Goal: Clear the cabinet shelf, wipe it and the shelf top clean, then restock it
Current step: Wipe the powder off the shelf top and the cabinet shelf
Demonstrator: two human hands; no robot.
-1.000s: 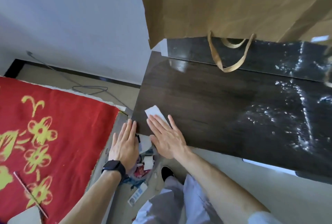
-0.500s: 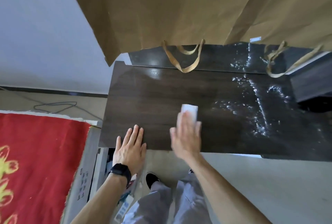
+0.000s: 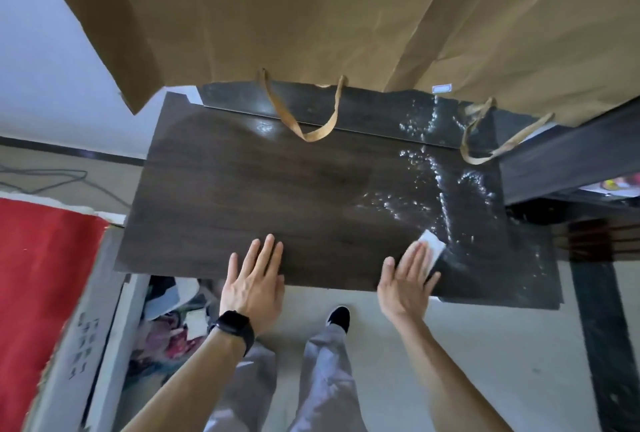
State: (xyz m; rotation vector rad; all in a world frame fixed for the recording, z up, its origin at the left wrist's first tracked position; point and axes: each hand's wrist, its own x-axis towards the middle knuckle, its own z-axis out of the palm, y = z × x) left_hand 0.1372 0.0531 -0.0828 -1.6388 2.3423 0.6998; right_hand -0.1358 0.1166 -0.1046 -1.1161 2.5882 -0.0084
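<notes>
The dark wooden shelf top (image 3: 263, 196) fills the middle of the view. Its right part is wet with shiny droplets and streaks (image 3: 440, 189). My right hand (image 3: 407, 279) lies flat near the front right edge, pressing a folded white wipe (image 3: 433, 244) onto the wet area; only the wipe's far end shows past my fingertips. My left hand (image 3: 254, 281), with a black watch on the wrist, rests flat with fingers spread on the front edge of the shelf top, holding nothing.
Two large brown paper bags (image 3: 311, 16) hang over the back of the shelf top, their handles (image 3: 304, 113) dangling onto it. A box of clutter (image 3: 173, 324) sits below left, beside a red cloth (image 3: 41, 293). A dark shelf frame (image 3: 571, 161) stands right.
My right hand has slid the wipe from the left corner across to the wet right side. My left hand moved right along the front edge. The view shifted right.
</notes>
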